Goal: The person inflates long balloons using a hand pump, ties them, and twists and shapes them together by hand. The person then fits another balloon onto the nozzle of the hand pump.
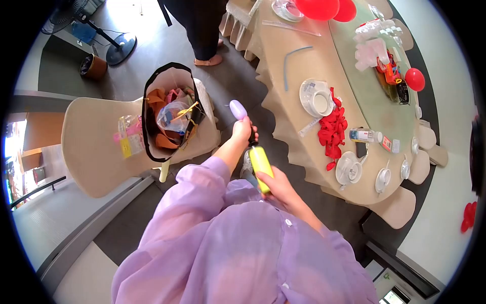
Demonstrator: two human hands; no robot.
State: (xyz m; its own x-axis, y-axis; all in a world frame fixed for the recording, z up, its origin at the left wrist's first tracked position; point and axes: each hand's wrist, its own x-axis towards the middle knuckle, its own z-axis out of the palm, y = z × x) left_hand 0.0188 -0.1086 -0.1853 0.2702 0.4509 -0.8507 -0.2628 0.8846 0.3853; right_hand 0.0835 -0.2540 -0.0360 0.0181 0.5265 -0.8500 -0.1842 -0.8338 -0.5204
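A yellow-green hand pump (260, 164) with a black upper end is held in front of my body. My right hand (278, 186) is closed around its lower part. At its black end, my left hand (244, 133) is closed, with the neck of a small, partly inflated purple balloon (237, 110) between the fingers. The balloon points up and away from me. To the right, a pile of flat red balloons (332, 127) lies on the table's beige cloth (298, 137).
An open bag (152, 147) full of items stands on a chair at the left. A person (195, 25) stands beyond it. Dishes, a clear bottle (364, 135) and inflated red balloons (414, 79) are on the table. A black fan (120, 49) stands at the upper left.
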